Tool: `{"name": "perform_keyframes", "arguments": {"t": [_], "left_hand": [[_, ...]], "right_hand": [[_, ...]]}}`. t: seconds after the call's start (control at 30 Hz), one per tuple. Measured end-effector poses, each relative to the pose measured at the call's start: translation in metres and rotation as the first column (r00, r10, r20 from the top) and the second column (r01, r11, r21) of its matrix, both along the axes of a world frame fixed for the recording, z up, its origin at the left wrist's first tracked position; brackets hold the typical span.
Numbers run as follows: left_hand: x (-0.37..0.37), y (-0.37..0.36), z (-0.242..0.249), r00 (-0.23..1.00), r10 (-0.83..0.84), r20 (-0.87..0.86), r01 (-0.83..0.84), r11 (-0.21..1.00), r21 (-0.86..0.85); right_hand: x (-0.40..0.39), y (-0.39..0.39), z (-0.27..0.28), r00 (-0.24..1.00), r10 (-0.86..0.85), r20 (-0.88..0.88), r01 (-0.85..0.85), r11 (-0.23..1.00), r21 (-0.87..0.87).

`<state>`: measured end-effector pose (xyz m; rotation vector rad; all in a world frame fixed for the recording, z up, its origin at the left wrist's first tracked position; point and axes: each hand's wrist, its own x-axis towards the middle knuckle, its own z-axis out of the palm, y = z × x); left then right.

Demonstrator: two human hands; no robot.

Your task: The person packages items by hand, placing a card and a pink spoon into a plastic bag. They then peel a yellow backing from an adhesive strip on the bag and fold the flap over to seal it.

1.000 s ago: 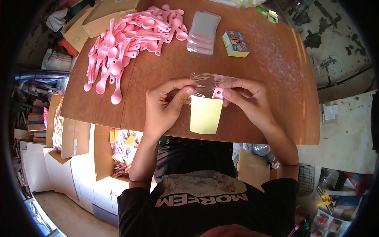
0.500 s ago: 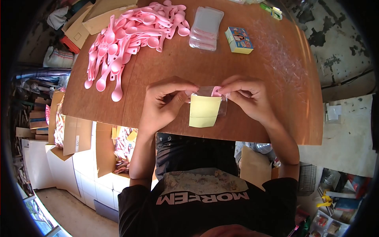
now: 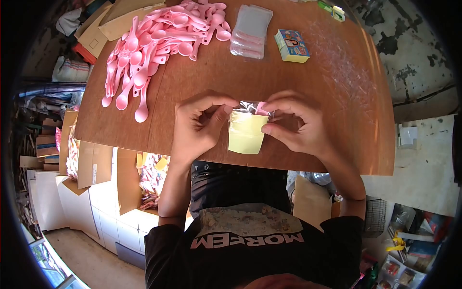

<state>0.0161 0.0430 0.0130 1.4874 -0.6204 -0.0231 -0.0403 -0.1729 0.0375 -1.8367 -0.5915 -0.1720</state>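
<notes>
Clear bag [image 3: 247, 107] contains yellow card [image 3: 246, 135] and pink piece [image 3: 261, 109]; located above desk [image 3: 202, 82], between hands. Left hand [image 3: 198, 126] pinches upper left corner; right hand [image 3: 299, 123] grips right side. Open carton [image 3: 126, 185] below left holds packets [image 3: 152, 178].

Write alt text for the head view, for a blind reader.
Left hand and right hand hold a clear plastic bag, yellow card and pink spoon handle over a wooden table; beyond lie piled pink spoons, bags and stacked cards.
</notes>
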Motion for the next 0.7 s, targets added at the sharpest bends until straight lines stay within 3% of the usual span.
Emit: {"name": "perform_keyframes", "arguments": {"t": [0.07, 0.17, 0.23, 0.27, 0.33, 0.4, 0.5, 0.53, 0.6, 0.67, 0.7], "left_hand": [[0.000, -0.001, -0.001, 0.999, 0.038, 0.021, -0.038, 0.999, 0.036], [-0.005, 0.000, 0.004, 0.995, 0.040, -0.096, -0.048, 0.996, -0.080], [-0.011, 0.003, 0.011, 0.983, -0.109, -0.149, 0.096, 0.991, -0.093], [-0.010, 0.013, 0.005, 0.980, -0.152, -0.127, 0.162, 0.984, 0.073], [-0.021, 0.026, 0.009, 0.967, -0.205, -0.152, 0.228, 0.962, 0.152], [-0.024, 0.048, 0.009, 0.919, -0.395, -0.006, 0.375, 0.867, 0.329], [-0.037, 0.077, -0.013, 0.773, -0.610, -0.171, 0.609, 0.639, 0.470], [-0.039, 0.089, -0.026, 0.726, -0.631, -0.272, 0.657, 0.520, 0.546], [-0.042, 0.107, -0.052, 0.817, -0.357, -0.453, 0.574, 0.428, 0.698], [-0.044, 0.158, -0.139, 0.971, -0.092, -0.219, 0.237, 0.300, 0.924], [-0.045, 0.178, -0.162, 0.979, -0.001, -0.204, 0.200, 0.200, 0.959]], "right_hand": [[-0.003, 0.009, -0.003, 0.994, -0.102, 0.028, 0.101, 0.994, 0.032], [-0.006, 0.013, -0.003, 0.994, -0.110, 0.013, 0.109, 0.993, 0.044], [-0.007, 0.015, -0.004, 0.997, -0.074, 0.008, 0.073, 0.995, 0.063], [-0.009, 0.016, -0.004, 0.999, -0.039, -0.001, 0.039, 0.996, 0.083], [-0.010, 0.017, 0.003, 0.985, 0.105, -0.136, -0.095, 0.992, 0.077], [-0.006, 0.014, 0.008, 0.989, 0.139, -0.057, -0.145, 0.984, -0.100], [0.014, 0.006, 0.003, 0.994, 0.077, -0.083, -0.084, 0.992, -0.089], [0.028, 0.002, 0.002, 0.999, -0.020, 0.037, 0.027, 0.978, -0.206], [0.060, -0.009, 0.004, 0.971, -0.175, 0.163, 0.221, 0.919, -0.327], [0.091, -0.016, 0.011, 0.937, -0.289, 0.195, 0.339, 0.882, -0.326], [0.108, -0.020, 0.012, 0.936, -0.291, 0.199, 0.343, 0.884, -0.318]]}}
